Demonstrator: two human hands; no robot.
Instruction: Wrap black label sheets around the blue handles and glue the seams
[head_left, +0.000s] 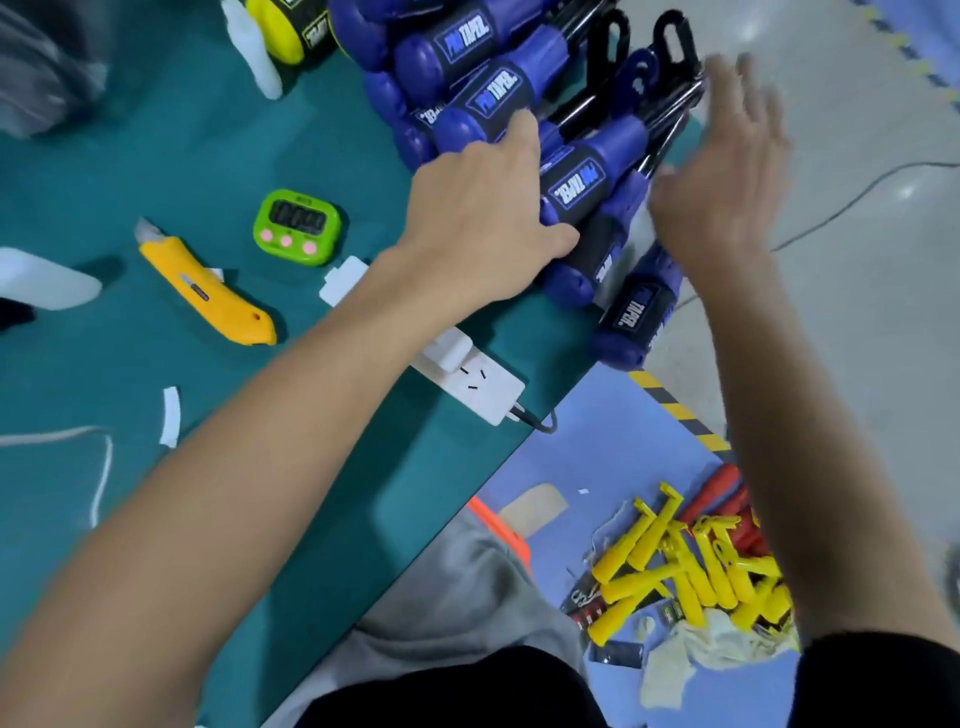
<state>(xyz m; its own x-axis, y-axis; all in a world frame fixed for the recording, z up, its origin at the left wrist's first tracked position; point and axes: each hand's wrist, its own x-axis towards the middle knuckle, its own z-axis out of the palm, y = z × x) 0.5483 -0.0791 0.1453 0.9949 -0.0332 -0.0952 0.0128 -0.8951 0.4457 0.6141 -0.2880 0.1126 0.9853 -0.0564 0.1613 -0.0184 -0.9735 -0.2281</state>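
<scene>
Piled blue handles (457, 130) mostly labelled already | left hand (483, 208) flat on pile | right hand (727, 171) spread, empty | seams unseen from here

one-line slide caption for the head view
Left hand rests on the pile of labelled blue handles while the open right hand hovers beside.

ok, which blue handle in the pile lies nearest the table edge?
The frontmost handle, lowest in the pile: its rounded end sits right at the near edge of the green table. The others lie farther back.
</scene>
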